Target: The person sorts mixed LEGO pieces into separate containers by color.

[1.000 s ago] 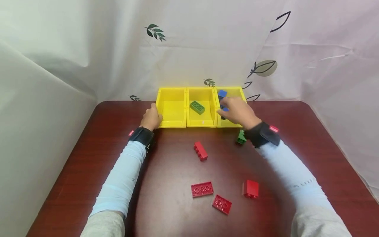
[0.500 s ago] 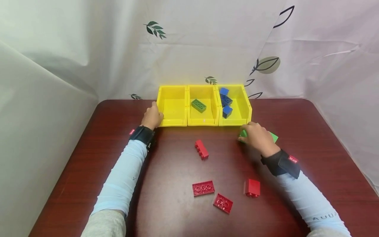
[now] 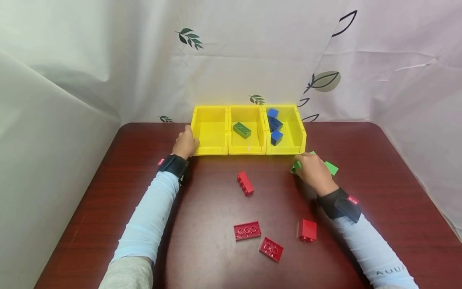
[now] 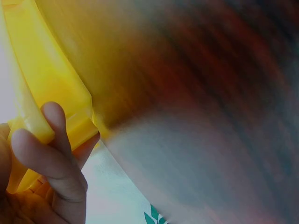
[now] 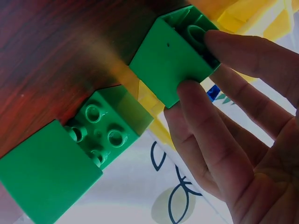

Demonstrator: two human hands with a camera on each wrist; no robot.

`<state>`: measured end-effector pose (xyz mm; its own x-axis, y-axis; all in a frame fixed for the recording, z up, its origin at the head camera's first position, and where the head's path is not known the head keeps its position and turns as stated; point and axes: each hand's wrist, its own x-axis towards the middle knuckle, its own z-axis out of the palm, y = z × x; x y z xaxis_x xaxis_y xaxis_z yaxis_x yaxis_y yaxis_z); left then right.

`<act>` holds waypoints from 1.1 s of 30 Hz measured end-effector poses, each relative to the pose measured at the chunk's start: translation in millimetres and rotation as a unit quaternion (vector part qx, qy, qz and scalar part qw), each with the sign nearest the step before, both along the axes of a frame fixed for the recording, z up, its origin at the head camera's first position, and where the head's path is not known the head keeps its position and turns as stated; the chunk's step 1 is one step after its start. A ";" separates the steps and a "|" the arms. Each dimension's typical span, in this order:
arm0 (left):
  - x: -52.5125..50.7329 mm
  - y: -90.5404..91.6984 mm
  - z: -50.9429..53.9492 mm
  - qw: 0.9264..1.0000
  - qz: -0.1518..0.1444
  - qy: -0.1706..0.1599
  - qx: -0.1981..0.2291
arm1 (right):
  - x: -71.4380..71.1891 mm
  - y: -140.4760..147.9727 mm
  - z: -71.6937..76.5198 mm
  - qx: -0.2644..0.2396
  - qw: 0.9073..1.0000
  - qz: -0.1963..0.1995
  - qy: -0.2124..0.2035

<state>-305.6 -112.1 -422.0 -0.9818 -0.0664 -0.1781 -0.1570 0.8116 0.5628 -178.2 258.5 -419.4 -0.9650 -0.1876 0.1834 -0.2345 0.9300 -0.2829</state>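
Note:
The left hand grips the left wall of the yellow three-part bin; in the left wrist view its fingers curl round the yellow edge. Just in front of the bin's right end, the right hand pinches a green brick between thumb and fingers, as the right wrist view shows. Beside it lie two more green bricks, touching each other. One green brick lies in the middle compartment, and several blue bricks lie in the right one.
On the brown table, a narrow red brick lies in front of the bin. Nearer are two upturned red bricks and a red block. A pale curtain hangs behind the table.
The right hand has moved from over the right compartment down to the green bricks in front and taken hold of one. The left hand has stayed at the bin's left wall.

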 end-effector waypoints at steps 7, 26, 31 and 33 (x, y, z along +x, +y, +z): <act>0.7 -1.0 -1.1 1.000 -0.003 0.000 -0.001 | -0.5 -1.4 -1.5 0.013 1.000 -0.001 0.004; 1.5 -1.4 6.4 1.000 -0.009 0.005 0.008 | -30.4 -49.9 64.9 0.029 0.993 0.093 -0.066; 3.1 -1.7 4.2 1.000 -0.007 -0.005 0.011 | -64.4 -87.7 97.9 0.002 0.993 0.112 -0.035; 3.6 -1.6 2.3 1.000 -0.007 -0.006 0.012 | -80.3 -101.5 105.6 -0.003 0.993 0.102 -0.054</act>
